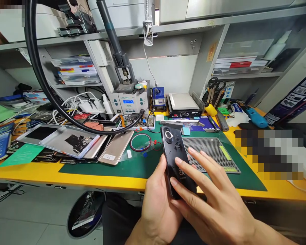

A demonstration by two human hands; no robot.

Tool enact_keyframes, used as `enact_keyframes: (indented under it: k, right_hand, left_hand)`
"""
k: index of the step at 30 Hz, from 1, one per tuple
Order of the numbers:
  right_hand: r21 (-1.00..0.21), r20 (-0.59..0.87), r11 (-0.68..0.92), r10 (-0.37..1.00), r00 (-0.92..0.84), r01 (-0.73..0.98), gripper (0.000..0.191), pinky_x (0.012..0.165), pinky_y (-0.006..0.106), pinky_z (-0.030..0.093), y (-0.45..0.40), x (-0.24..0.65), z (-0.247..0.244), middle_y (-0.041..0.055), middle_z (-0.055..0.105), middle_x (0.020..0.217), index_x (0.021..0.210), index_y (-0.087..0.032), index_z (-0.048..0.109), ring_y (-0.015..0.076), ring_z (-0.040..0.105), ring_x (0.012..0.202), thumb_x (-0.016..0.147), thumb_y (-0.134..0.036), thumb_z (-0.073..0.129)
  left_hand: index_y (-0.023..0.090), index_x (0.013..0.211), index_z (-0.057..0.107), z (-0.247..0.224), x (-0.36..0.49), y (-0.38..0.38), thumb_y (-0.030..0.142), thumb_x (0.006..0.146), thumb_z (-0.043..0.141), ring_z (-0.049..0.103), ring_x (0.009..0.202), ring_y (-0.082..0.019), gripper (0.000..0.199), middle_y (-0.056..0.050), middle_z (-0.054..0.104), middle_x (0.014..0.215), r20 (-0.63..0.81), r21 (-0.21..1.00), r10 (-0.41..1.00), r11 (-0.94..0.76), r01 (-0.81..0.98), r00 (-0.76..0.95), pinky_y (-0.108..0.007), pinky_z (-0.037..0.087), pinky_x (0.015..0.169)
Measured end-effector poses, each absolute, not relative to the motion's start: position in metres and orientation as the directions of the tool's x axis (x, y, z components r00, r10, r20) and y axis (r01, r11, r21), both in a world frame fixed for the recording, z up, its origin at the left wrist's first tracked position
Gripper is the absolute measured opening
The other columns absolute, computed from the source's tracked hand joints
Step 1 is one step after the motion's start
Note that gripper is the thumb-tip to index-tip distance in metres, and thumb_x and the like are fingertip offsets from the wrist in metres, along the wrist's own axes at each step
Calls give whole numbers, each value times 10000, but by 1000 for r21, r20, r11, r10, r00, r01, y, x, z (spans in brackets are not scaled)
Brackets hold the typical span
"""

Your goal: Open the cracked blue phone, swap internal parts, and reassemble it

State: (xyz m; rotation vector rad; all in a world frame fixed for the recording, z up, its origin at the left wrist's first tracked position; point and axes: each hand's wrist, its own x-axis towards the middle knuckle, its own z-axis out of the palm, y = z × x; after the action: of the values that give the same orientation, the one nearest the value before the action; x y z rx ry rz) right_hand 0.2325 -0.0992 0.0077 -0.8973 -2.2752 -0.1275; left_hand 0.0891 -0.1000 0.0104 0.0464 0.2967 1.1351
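A black phone (172, 149), its back facing up, shows a round camera ring near the top and a rough, damaged-looking patch beside it. My left hand (159, 200) is wrapped round the phone's lower part from below, with the thumb along its left edge. Over the lower back lies my right hand (211, 194), its fingers spread and two fingertips at the phone's surface. A perforated grey plate (211, 154) rests on the green mat (97, 169) behind the right hand.
Stacked phones and a tray of parts (68, 139) fill the left side. Behind stand a hot-air station (130, 102) and a heating plate (183, 103). A black hose (38, 75) arches across the upper left. Tools (216, 92) stand at the back right.
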Motion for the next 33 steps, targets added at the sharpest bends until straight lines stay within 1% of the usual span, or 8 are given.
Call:
enact_keyframes:
  k: [5,9,13,16,20,25,29,33]
  right_hand:
    - [-171,632,755,577,-518,633,624,1119,655,391,-92,228,8,171,451,1516,1402,-197,592,436,374,1431,854,-467,723]
    - [-120,629,763,553,-546,635,663,1143,676,340,-92,230,7,184,401,1547,1433,-171,555,446,314,1460,845,-434,710]
    - [-57,591,777,533,-605,627,715,1170,704,255,-93,234,9,234,306,1585,1464,-95,496,457,176,1507,838,-383,687]
    - [-36,557,775,540,-631,632,778,1170,710,235,-92,236,12,250,275,1593,1493,-83,465,459,122,1518,823,-414,680]
    - [-35,538,769,553,-636,639,858,1155,718,256,-88,235,20,267,258,1596,1510,-75,455,477,143,1509,793,-487,682]
    - [-19,520,757,566,-640,654,983,1102,736,330,-84,233,32,291,254,1590,1523,-48,452,514,166,1488,711,-521,741]
    - [1,534,764,545,-646,645,964,1095,729,352,-84,234,39,287,276,1583,1517,-66,474,521,185,1480,705,-504,750]
    - [24,567,774,511,-646,633,855,1087,731,361,-85,233,40,273,331,1562,1472,-82,535,528,230,1462,746,-486,738]
  left_hand:
    - [125,1249,720,7,87,-97,432,1052,443,723,1102,-208,458,-104,754,1232,-273,163,888,423,-891,371,-330,469,1109]
    - [179,1207,751,7,87,-101,442,1042,458,753,1012,-227,427,-94,785,1155,-373,195,870,414,-889,323,-399,509,1071]
    - [249,1228,747,3,89,-105,451,1020,494,684,1195,-280,385,-79,733,1289,-392,225,870,406,-885,300,-444,504,1075]
    - [281,1261,728,-1,90,-106,485,1014,486,627,1283,-303,402,-75,681,1375,-376,234,870,422,-876,319,-477,499,1074]
    - [229,1219,758,0,92,-105,501,1032,418,641,1264,-312,474,-117,725,1294,-374,186,856,445,-876,356,-478,434,1132]
    - [243,1157,791,4,95,-103,528,1024,399,706,1151,-320,503,-122,765,1203,-410,161,840,449,-879,354,-515,416,1137]
    - [213,1141,797,10,95,-102,515,1037,353,711,1142,-311,548,-129,767,1192,-412,145,847,424,-894,335,-492,432,1130]
    - [202,1109,808,10,92,-102,487,1043,355,738,1077,-305,540,-140,778,1157,-389,152,862,408,-900,325,-499,455,1113]
